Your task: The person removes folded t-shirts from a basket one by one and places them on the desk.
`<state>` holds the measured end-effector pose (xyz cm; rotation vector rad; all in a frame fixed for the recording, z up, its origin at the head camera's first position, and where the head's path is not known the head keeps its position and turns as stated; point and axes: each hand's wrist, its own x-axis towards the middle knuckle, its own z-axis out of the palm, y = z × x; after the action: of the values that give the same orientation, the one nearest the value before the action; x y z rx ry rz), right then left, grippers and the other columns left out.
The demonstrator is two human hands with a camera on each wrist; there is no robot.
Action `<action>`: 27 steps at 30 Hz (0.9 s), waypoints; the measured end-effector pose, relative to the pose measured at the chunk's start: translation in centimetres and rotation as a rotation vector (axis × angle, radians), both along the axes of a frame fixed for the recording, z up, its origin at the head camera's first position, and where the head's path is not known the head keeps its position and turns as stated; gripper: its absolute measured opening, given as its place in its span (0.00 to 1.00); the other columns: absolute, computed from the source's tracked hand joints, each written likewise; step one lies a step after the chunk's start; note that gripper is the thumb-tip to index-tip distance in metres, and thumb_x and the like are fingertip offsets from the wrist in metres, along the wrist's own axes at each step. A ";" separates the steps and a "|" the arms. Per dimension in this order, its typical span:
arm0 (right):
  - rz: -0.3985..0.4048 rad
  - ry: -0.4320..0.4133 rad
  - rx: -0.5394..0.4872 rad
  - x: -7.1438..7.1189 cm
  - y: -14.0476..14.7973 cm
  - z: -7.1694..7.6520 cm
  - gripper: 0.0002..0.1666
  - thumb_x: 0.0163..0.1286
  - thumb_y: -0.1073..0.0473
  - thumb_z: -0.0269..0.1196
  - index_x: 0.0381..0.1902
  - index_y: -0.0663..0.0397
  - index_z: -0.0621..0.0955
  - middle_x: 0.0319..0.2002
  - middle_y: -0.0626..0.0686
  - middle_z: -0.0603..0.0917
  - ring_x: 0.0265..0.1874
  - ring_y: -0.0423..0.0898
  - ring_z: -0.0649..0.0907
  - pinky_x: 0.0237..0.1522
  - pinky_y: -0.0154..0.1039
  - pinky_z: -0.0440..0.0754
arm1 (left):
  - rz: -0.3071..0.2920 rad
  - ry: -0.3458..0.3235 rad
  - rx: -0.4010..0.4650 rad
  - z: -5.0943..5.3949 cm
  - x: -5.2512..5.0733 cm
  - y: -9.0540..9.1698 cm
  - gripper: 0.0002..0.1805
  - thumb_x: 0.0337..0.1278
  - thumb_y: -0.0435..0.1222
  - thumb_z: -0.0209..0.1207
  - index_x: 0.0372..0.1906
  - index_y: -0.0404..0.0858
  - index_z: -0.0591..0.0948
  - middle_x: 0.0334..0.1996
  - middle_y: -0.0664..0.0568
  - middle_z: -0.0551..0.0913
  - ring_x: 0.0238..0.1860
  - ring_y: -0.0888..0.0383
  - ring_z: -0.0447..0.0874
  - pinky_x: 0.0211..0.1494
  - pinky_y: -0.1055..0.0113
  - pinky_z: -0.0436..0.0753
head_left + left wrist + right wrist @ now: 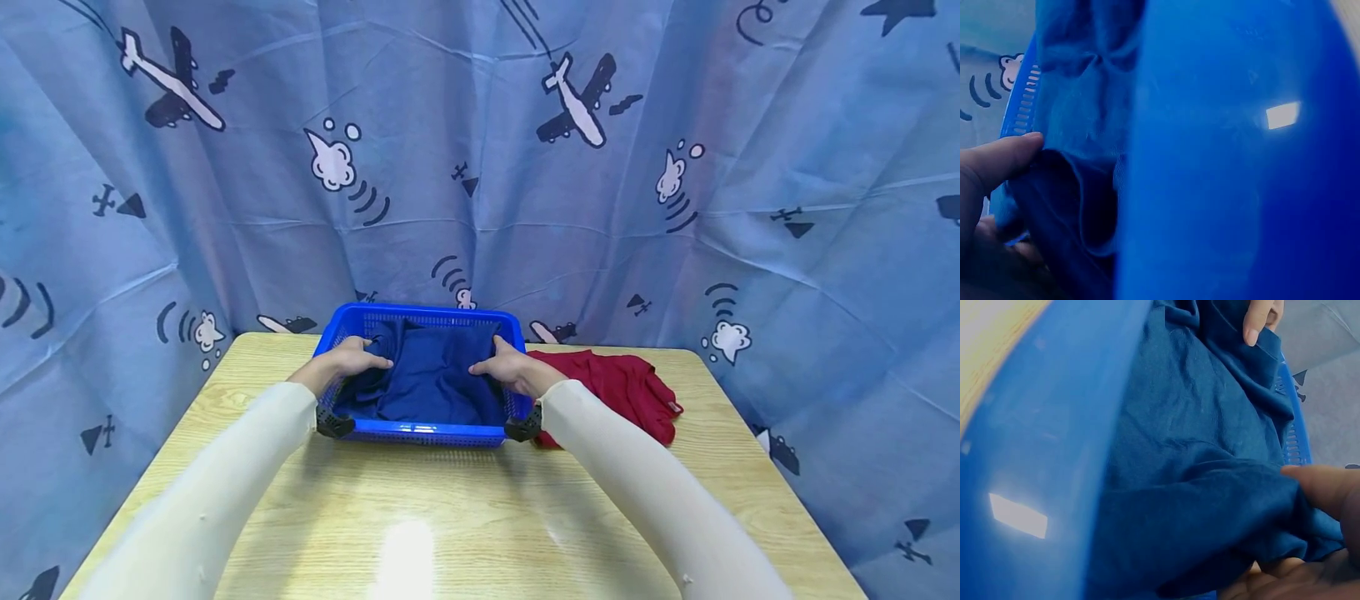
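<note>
Your left hand pinches the left part of the dark blue cloth, thumb uppermost and fingers beneath the fabric. Between your two sets of fingers, the cloth lies spread and creased within the blue basket, whose rim surrounds the fabric and your fingertips. Your right hand grips the cloth's right part, again with thumb above and fingers below. Right of your right fingers, outside the basket, a crumpled red cloth rests on the wooden table, partly hidden by your sleeve.
</note>
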<state>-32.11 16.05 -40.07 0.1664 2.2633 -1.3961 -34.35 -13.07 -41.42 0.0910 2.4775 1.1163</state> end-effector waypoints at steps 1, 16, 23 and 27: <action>0.000 0.005 -0.004 0.0 0.0 0.0 0.56 0.72 0.63 0.62 0.82 0.52 0.37 0.82 0.62 0.45 0.80 0.66 0.51 0.78 0.64 0.54 | -0.010 0.003 0.005 0.0 0.0 0.0 0.46 0.67 0.42 0.60 0.78 0.23 0.51 0.79 0.29 0.50 0.80 0.35 0.46 0.82 0.45 0.55; 0.011 0.076 -0.083 -0.1 0.1 -0.5 0.45 0.74 0.68 0.57 0.80 0.49 0.50 0.78 0.62 0.60 0.77 0.63 0.62 0.76 0.65 0.59 | -0.088 0.082 -0.051 0.0 0.3 1.4 0.40 0.61 0.31 0.63 0.73 0.29 0.55 0.75 0.27 0.56 0.77 0.34 0.54 0.79 0.41 0.59; -0.012 0.094 -0.107 -0.1 0.4 -0.2 0.46 0.76 0.65 0.56 0.82 0.44 0.47 0.80 0.60 0.57 0.78 0.64 0.60 0.75 0.67 0.59 | 0.007 0.101 0.022 0.4 -0.6 0.6 0.45 0.61 0.25 0.54 0.80 0.32 0.48 0.80 0.30 0.48 0.81 0.35 0.45 0.82 0.42 0.53; -0.013 0.104 -0.189 -0.1 0.9 0.3 0.45 0.76 0.66 0.54 0.82 0.43 0.47 0.79 0.60 0.58 0.77 0.63 0.62 0.76 0.65 0.60 | 0.016 0.006 0.221 1.1 -0.7 -0.5 0.47 0.63 0.26 0.51 0.81 0.33 0.40 0.81 0.32 0.43 0.81 0.39 0.43 0.83 0.46 0.52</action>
<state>-32.22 16.91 -39.73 0.0476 2.1992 -1.6508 -35.09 -13.61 -40.35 0.1383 2.3551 1.3948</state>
